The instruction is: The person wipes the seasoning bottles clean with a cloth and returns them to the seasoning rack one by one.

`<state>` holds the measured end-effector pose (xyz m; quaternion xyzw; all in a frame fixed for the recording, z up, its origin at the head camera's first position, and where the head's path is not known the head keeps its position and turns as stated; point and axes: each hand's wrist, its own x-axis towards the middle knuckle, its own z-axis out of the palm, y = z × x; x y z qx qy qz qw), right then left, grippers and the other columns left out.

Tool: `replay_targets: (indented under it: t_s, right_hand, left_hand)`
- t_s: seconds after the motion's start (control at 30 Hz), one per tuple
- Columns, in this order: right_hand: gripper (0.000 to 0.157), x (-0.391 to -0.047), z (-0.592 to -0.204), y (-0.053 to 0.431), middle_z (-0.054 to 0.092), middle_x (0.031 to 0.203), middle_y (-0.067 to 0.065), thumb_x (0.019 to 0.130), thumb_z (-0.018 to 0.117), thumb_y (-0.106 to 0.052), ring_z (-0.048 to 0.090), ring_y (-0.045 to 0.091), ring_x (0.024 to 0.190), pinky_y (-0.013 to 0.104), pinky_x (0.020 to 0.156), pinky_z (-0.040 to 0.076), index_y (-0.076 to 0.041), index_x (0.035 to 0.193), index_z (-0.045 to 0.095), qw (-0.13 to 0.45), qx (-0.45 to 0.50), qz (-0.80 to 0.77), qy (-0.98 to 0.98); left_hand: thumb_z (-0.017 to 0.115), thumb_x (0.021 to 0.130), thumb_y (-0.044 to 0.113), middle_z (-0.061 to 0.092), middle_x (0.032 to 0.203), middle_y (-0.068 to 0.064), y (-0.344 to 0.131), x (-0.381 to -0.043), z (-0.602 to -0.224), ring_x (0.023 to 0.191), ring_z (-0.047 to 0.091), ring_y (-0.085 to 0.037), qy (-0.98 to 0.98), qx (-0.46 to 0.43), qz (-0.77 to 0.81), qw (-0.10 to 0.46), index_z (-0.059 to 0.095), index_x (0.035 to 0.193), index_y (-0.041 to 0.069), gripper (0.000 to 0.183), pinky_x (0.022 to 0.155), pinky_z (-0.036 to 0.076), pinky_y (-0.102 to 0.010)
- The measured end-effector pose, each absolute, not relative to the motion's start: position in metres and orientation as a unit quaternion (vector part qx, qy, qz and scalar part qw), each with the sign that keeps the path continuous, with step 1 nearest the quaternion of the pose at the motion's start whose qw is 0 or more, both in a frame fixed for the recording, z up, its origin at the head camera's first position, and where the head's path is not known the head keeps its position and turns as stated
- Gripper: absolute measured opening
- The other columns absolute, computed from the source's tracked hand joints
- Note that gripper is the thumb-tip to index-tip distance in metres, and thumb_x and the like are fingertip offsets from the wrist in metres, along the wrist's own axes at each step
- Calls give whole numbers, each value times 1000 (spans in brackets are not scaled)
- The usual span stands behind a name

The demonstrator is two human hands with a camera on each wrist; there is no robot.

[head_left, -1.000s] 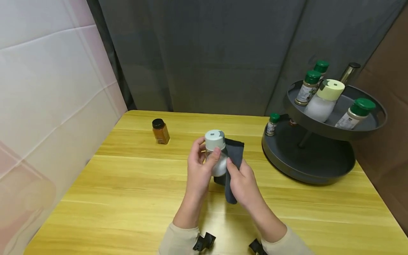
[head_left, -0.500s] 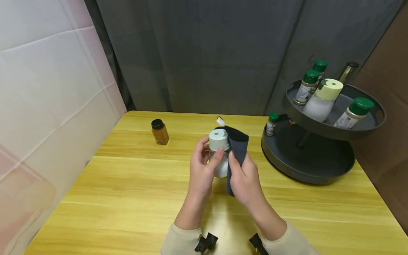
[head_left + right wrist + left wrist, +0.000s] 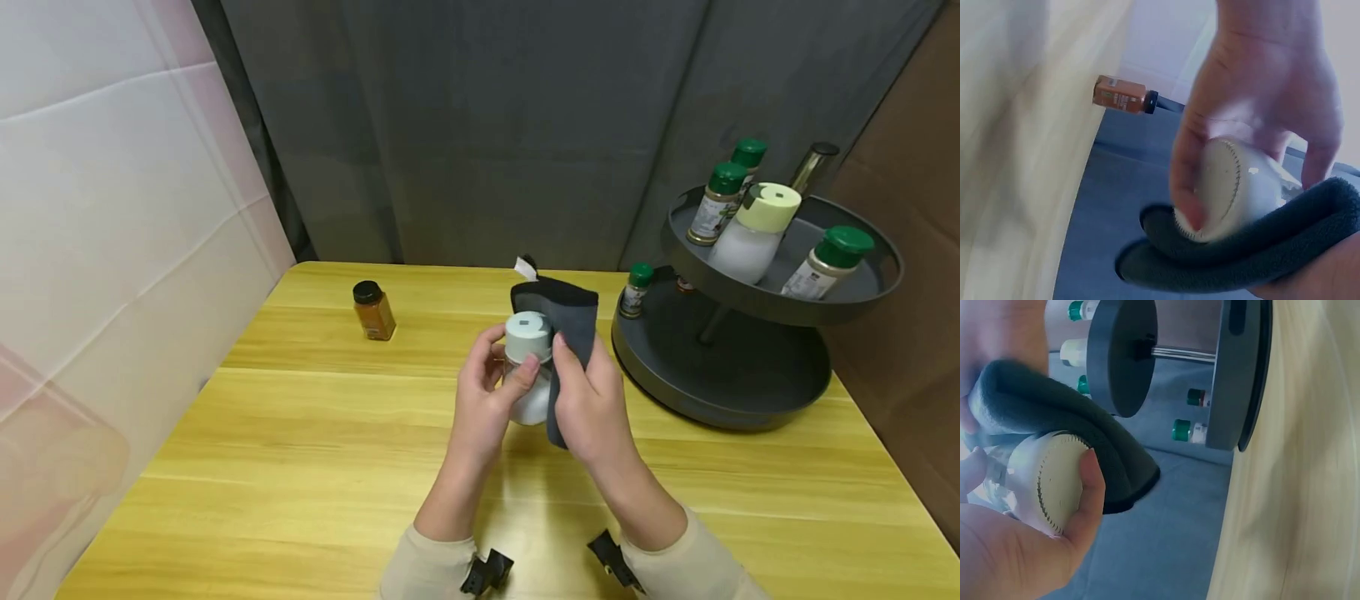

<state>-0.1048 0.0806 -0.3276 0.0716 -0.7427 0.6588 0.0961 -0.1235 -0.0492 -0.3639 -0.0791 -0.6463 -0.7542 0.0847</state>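
- Fingers of the left hand [image 3: 482, 410] curl round a jar [image 3: 531, 404], held above the table [image 3: 300, 467], pale lid [image 3: 528, 335] uppermost.
- Fingers of the right hand [image 3: 596, 408] grip a dark cloth [image 3: 579, 329] against the jar's side (its hem rises past the lid).
- Between the hands and the two-tier stand [image 3: 697, 404] shows a narrow strip of table; a broader stretch runs left toward the black-capped bottle [image 3: 377, 318], near the far edge.
- Stand itself sits near the table's right edge, green-lidded bottles [image 3: 825, 265] on both tiers.
- Grey curtain [image 3: 487, 142] hangs behind; pale sheet [image 3: 135, 250] at left, brown sheet [image 3: 900, 183] at right.
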Motion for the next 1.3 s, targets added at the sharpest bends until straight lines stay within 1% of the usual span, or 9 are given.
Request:
replay_targets:
  t_s: [0.13,0.27,0.43,0.5,0.63,0.73,0.87,1.13,1.3]
  right_hand:
    - [40,-100,-338,77,64,142,18,114,44,-24,62,28,132,49,113,49,-2,147,52,95,65,643,-757]
    - [41,-96,-358,77,67,138,17,115,44,-27,64,26,126,40,106,52,-4,147,54,59,44,625,-777]
    - [42,-100,-365,83,66,142,16,115,44,-28,61,27,131,44,110,50,-5,149,55,27,33,637,-770]
    - [41,-101,-358,85,64,146,15,115,43,-26,59,26,136,47,115,47,-5,149,54,35,37,646,-762]
    - [39,-102,-337,85,60,148,12,114,43,-21,57,23,139,36,115,48,-4,149,50,78,55,663,-742]
    - [40,-100,-332,82,60,148,13,114,44,-20,58,23,138,34,113,50,-3,150,49,106,74,655,-744]
    - [42,-97,-346,76,64,145,17,113,47,-21,61,27,134,46,111,51,-2,151,50,103,81,625,-770]
    - [38,-100,-362,78,69,137,15,114,45,-25,64,28,129,44,107,52,-6,145,57,12,38,611,-790]
    - [41,-103,-343,78,63,147,16,114,44,-23,58,27,139,50,116,47,-5,150,52,62,57,640,-764]
  left_hand:
    - [72,98,13,59,113,-3,-50,-123,-365,103,59,-19,-641,-61,-760,90,60,140,8,45,97,46,-38]
    - [71,99,14,60,116,-4,-54,-125,-362,106,60,-20,-631,-50,-768,100,60,141,9,44,99,46,-39]
    - [70,99,14,61,118,-5,-55,-127,-360,108,60,-20,-634,-68,-764,104,59,141,7,44,100,46,-40]
    - [71,98,14,61,117,-5,-54,-127,-360,106,59,-20,-638,-76,-759,100,60,141,8,45,100,46,-40]
    - [72,97,14,61,117,-5,-51,-127,-363,106,59,-20,-644,-80,-756,89,60,141,9,46,100,46,-39]
    - [72,98,12,60,117,-5,-50,-127,-363,106,59,-20,-643,-72,-758,86,60,141,9,45,98,47,-39]
    - [71,99,13,60,116,-5,-52,-126,-361,105,60,-20,-633,-52,-766,98,60,141,8,44,97,48,-38]
    - [70,100,10,62,120,-6,-60,-128,-359,110,62,-22,-619,-60,-774,123,60,141,7,42,99,49,-39]
    - [71,99,11,61,118,-5,-57,-127,-363,109,60,-20,-634,-74,-762,111,59,141,7,44,100,47,-39]
